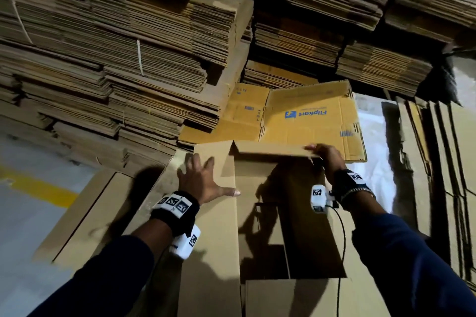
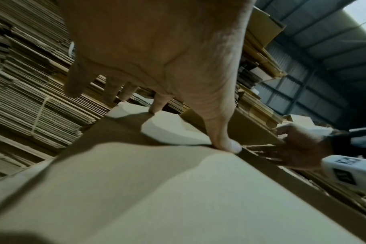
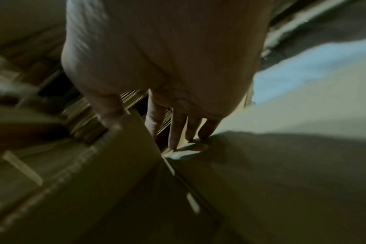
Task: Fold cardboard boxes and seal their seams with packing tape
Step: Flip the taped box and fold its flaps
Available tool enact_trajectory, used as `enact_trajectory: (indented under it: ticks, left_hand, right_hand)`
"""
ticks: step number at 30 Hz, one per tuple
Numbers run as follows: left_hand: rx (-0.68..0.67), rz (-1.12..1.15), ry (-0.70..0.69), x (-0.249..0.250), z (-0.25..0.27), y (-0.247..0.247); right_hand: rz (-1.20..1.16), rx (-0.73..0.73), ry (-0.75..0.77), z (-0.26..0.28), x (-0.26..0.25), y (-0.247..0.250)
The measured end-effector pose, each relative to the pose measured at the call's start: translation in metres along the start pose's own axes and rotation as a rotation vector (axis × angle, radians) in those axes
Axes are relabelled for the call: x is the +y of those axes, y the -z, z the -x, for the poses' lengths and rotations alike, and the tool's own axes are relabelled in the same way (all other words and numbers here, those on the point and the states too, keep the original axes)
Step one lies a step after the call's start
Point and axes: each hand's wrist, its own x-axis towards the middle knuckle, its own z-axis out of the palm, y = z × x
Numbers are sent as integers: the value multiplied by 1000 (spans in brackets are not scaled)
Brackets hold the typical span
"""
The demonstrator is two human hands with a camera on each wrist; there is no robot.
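Observation:
A large brown cardboard box [image 1: 296,226] stands open-topped in front of me, its inside in shadow. My left hand [image 1: 201,177] lies spread and flat on the box's left flap [image 1: 213,239]; in the left wrist view the fingertips and thumb of this hand [image 2: 157,57] press on the cardboard [image 2: 178,198]. My right hand [image 1: 325,158] holds the right end of the far flap [image 1: 270,149], thumb on top and fingers under it. The right wrist view is blurred; it shows the right hand [image 3: 167,66] with its thumb on that flap [image 3: 125,145]. The right hand [image 2: 299,148] also shows in the left wrist view.
Tall stacks of flattened cartons [image 1: 103,59] fill the back and left. A yellow printed flat carton [image 1: 309,118] lies just beyond the box. Flat sheets [image 1: 450,162] lean upright at the right. More flat cardboard [image 1: 103,213] lies left of the box, beside grey floor with a yellow line [image 1: 38,188].

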Motion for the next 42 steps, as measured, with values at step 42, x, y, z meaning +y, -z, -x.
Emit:
enact_trajectory:
  ticks: [42]
  left_hand:
    - [-11,289,48,101,264,-108]
  right_hand:
    - [63,-109,54,341,57,164]
